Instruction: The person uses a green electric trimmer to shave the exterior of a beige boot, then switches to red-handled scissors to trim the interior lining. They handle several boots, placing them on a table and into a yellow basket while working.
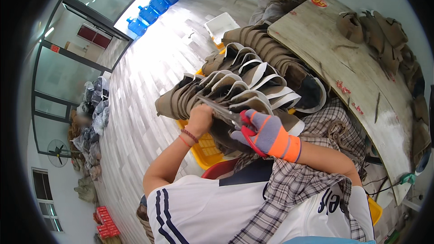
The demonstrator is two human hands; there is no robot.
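My right hand (266, 135), in a grey and orange glove, grips a pair of scissors (222, 110) by its red handles. The blades point left, above my other hand, and lie against stacked brown fabric pieces (174, 100). These curved pieces have dark insides and white edges, like shoe uppers. My left hand (200, 119) is bare, with a bracelet at the wrist. Its fingers are closed on the edge of a brown fabric piece at the near side of the stack; the fingertips are partly hidden. Beneath the stack stands a yellow basket (204, 150).
To the right, a worn wooden table (312, 25) carries more brown pieces (377, 31) and red scraps. Plaid cloth (332, 122) lies below its edge. Behind the stacks is a white crate (221, 25). Blue water bottles (158, 4) line the far wall; bagged goods (95, 104) stand left.
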